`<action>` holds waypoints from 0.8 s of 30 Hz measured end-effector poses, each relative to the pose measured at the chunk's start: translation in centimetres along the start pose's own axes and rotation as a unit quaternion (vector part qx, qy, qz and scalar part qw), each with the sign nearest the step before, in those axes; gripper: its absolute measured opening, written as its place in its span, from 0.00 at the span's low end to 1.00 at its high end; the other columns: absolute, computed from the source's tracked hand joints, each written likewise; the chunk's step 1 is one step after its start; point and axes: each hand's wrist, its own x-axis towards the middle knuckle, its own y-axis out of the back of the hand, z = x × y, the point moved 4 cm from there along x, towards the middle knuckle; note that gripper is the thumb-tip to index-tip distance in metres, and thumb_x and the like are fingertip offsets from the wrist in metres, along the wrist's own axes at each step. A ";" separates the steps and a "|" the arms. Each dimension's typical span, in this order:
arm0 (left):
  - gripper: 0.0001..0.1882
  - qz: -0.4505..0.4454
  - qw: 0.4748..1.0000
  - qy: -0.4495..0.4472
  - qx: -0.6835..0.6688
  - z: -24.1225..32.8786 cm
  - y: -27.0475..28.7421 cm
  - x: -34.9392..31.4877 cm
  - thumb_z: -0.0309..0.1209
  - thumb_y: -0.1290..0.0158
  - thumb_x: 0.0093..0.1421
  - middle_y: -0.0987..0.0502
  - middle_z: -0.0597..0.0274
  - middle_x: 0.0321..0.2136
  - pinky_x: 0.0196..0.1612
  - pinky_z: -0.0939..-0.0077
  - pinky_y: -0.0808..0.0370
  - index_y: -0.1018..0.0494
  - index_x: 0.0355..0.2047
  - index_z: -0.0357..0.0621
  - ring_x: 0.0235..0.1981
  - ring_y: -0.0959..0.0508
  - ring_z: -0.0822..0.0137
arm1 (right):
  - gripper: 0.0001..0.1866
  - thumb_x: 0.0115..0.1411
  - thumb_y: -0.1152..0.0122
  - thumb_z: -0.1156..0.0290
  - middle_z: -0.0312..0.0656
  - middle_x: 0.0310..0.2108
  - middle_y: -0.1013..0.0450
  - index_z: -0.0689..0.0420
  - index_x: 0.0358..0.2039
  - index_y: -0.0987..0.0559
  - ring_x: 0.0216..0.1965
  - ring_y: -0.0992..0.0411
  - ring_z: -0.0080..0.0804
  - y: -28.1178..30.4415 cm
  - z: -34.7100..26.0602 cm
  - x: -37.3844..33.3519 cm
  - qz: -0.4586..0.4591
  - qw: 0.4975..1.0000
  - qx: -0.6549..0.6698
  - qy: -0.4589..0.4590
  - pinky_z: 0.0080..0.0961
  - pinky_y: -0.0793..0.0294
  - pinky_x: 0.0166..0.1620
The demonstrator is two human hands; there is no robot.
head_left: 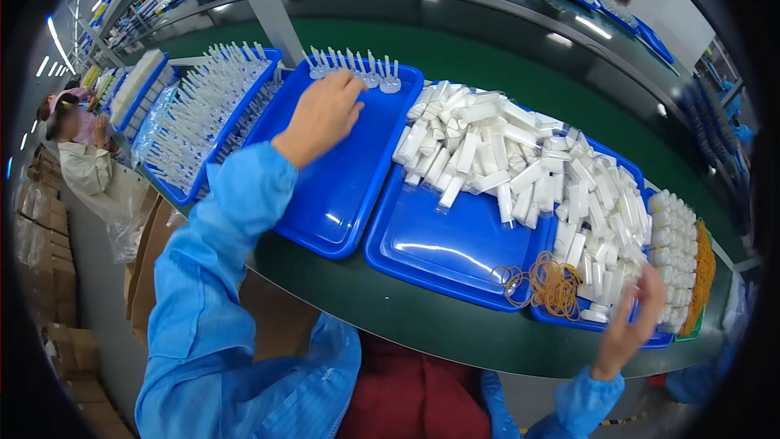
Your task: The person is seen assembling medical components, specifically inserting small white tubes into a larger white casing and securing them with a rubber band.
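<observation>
My left hand reaches over the far end of a blue tray, its fingers bent down at a row of translucent plastic pieces with round bases and thin upright stems. Its fingertips are partly hidden, so what they pinch does not show. At the right, my right hand is blurred, with thumb and fingers apart. It is just above the near edge of a tray piled with white packets in clear wrapping. Tan rubber bands lie in a heap to its left.
Left of me, another blue tray is crowded with upright stemmed pieces. More wrapped white packets cover the far part of the middle tray. Banded white bundles stand at the far right. A person is at the left.
</observation>
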 end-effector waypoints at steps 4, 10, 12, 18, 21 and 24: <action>0.17 0.008 0.997 -0.029 0.077 -3.9 -3.8 2.5 0.23 0.42 0.55 0.26 0.54 0.39 0.45 0.58 0.25 0.28 0.45 0.42 0.43 0.23 0.51 | 0.16 0.53 0.33 0.80 0.47 0.40 0.23 0.60 0.43 0.19 0.42 0.26 0.46 -7.4 -8.7 2.4 -0.128 0.979 0.077 0.136 0.36 0.28 0.46; 0.18 0.028 0.997 -0.026 0.066 -4.2 -4.0 2.7 0.18 0.45 0.52 0.25 0.53 0.37 0.45 0.59 0.24 0.28 0.45 0.40 0.41 0.22 0.51 | 0.14 0.53 0.29 0.69 0.42 0.30 0.24 0.57 0.39 0.20 0.34 0.27 0.40 -14.7 -8.8 3.4 -0.181 0.976 -0.018 0.118 0.36 0.31 0.39; 0.16 -0.002 0.999 -0.018 0.049 -2.9 -2.0 1.2 0.19 0.44 0.53 0.25 0.53 0.36 0.44 0.59 0.24 0.27 0.43 0.40 0.38 0.22 0.51 | 0.16 0.52 0.29 0.68 0.42 0.31 0.24 0.56 0.40 0.22 0.36 0.27 0.40 -15.8 -9.1 3.0 -0.188 0.974 -0.039 0.118 0.35 0.31 0.39; 0.13 -0.113 0.992 0.028 -0.043 1.1 4.0 -5.5 0.22 0.43 0.56 0.24 0.55 0.35 0.41 0.62 0.24 0.24 0.42 0.42 0.37 0.21 0.54 | 0.15 0.53 0.30 0.69 0.42 0.32 0.26 0.56 0.40 0.23 0.38 0.27 0.41 -15.2 -10.7 1.4 -0.304 0.939 -0.066 0.145 0.37 0.30 0.39; 0.13 -0.089 0.978 0.115 -0.150 0.7 4.3 -7.1 0.22 0.41 0.56 0.25 0.57 0.35 0.39 0.68 0.24 0.24 0.43 0.42 0.36 0.21 0.58 | 0.14 0.53 0.32 0.69 0.42 0.31 0.28 0.55 0.39 0.23 0.38 0.27 0.40 -14.7 -11.4 0.5 -0.326 0.935 -0.045 0.132 0.37 0.29 0.39; 0.13 -0.063 0.958 0.178 -0.214 -0.1 3.8 -7.7 0.21 0.40 0.57 0.25 0.59 0.35 0.38 0.72 0.24 0.24 0.44 0.41 0.35 0.22 0.63 | 0.14 0.53 0.33 0.70 0.41 0.30 0.29 0.56 0.40 0.23 0.38 0.27 0.39 -14.7 -12.1 0.0 -0.346 0.930 -0.017 0.122 0.36 0.28 0.39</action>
